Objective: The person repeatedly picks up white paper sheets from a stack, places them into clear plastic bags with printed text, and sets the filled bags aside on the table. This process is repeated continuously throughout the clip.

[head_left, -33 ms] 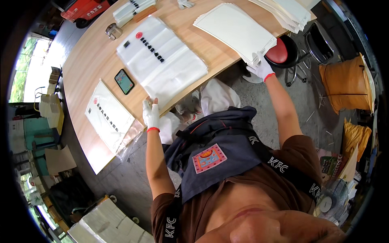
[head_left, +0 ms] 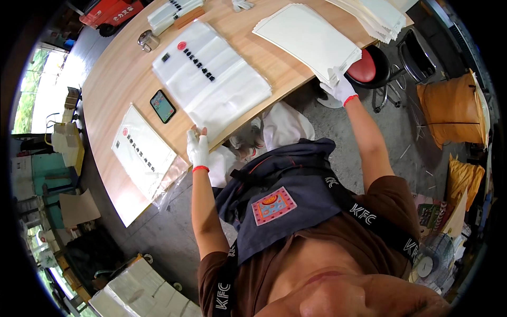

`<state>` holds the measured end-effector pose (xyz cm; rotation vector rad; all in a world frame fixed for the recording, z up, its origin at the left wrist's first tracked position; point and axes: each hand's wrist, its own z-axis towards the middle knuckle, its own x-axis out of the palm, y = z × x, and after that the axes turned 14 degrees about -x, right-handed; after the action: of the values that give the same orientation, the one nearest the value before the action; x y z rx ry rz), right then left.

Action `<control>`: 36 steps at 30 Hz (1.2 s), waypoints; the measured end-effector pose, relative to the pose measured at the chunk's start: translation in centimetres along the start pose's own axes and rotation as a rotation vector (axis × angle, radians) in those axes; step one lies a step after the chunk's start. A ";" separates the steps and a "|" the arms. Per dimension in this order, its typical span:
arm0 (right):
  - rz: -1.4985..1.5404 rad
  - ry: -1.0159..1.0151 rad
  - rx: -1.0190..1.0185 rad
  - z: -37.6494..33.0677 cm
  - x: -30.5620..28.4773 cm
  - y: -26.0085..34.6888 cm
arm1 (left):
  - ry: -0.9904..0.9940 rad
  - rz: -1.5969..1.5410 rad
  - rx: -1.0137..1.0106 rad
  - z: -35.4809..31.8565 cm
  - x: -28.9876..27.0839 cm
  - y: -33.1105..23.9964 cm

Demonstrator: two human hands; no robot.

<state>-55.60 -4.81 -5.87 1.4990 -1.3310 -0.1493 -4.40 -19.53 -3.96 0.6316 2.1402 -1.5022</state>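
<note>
My right hand (head_left: 340,87), in a white glove with a red cuff, is at the near right corner of a stack of large white paper sheets (head_left: 306,39). Some fingers lie on top of that corner and others reach below the table edge, closed on the paper. My left hand (head_left: 197,150), gloved alike but with bare fingertips showing, rests at the table's near edge. Its fingers are a little apart beside the lower corner of a pile of clear plastic bags (head_left: 222,79). Left of it lies a filled clear bag (head_left: 140,150) with white sheets inside, its loose plastic end overhanging the edge.
On the wooden table (head_left: 108,95) are a phone (head_left: 162,106), a metal mug (head_left: 148,40), rolled plastic bags (head_left: 169,16), a spare glove (head_left: 242,5) and another paper stack (head_left: 377,18). A red-seated stool (head_left: 362,66) stands beyond my right hand, and wrapped brown bundles (head_left: 451,111) are further right.
</note>
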 end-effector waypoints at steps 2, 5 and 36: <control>-0.073 0.086 -0.132 1.1 -0.5 -1.4 | -0.108 0.213 0.135 -0.6 0.2 -0.8; -0.095 0.015 -0.061 2.0 0.0 -2.1 | -0.258 0.362 0.397 -2.4 0.7 -4.4; -0.628 0.610 0.160 -12.8 24.6 -12.2 | 0.307 0.226 0.401 7.1 4.7 -12.2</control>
<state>-30.15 -18.51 3.23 1.8644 -0.3740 0.0230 -14.74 -29.44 0.08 1.2717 1.8961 -1.8112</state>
